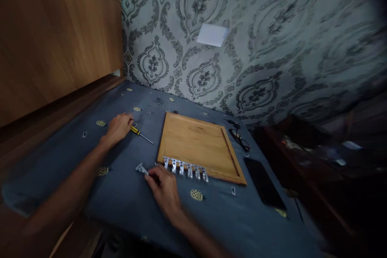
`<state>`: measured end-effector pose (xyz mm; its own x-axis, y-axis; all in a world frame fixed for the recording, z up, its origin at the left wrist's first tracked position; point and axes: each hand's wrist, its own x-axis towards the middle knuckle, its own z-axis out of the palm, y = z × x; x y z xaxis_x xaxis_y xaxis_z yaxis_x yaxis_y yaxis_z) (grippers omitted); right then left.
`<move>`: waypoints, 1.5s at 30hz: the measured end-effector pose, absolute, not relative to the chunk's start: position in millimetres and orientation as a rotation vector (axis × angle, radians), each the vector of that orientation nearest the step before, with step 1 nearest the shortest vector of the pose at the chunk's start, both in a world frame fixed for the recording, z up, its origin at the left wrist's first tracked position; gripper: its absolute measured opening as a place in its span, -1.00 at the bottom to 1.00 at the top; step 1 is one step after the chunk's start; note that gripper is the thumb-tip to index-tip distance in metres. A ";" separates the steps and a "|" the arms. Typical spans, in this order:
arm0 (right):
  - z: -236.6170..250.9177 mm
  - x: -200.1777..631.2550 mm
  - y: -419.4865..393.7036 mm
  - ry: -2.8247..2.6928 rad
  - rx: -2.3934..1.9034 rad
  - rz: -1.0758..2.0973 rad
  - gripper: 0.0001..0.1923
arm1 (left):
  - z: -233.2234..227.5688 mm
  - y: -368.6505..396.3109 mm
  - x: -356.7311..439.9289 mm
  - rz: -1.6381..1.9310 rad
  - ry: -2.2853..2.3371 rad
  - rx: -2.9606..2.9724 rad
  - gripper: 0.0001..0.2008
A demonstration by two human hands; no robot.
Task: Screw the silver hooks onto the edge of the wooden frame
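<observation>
In the head view my right hand [165, 188] pinches a small silver metal bracket [141, 168] between thumb and fingers, just above the cloth. My left hand [119, 126] is curled at the handle end of a yellow-and-black screwdriver [136, 130]. The screwdriver's shaft points right, toward a framed wooden panel [196, 139]. Along the panel's near edge runs a row of several similar silver brackets [181, 168], their arms hanging over the edge toward me. My right fingers partly cover the held bracket.
A blue patterned cloth [121, 197] covers the table. Right of the panel lie glasses [240, 140] and a black phone-like slab [264, 183]. Small metal bits [150, 113] lie behind the screwdriver. A wooden cabinet [60, 40] borders the left; a patterned wall [193, 48] stands behind.
</observation>
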<state>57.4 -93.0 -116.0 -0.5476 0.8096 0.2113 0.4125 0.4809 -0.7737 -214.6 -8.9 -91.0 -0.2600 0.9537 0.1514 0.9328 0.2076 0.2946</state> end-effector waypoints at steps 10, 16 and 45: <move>-122.1 61.1 -93.5 -2.059 -0.946 1.056 -0.83 | -79.9 80.0 -223.1 0.529 2.172 2.072 -0.62; -122.7 61.8 -93.6 -2.078 -0.932 1.058 -0.84 | -97.1 101.8 -228.1 0.449 2.089 2.135 -0.60; -96.7 75.3 -98.2 -1.768 -0.784 0.907 -0.79 | -19.3 -23.9 -153.2 0.659 1.596 1.968 -0.60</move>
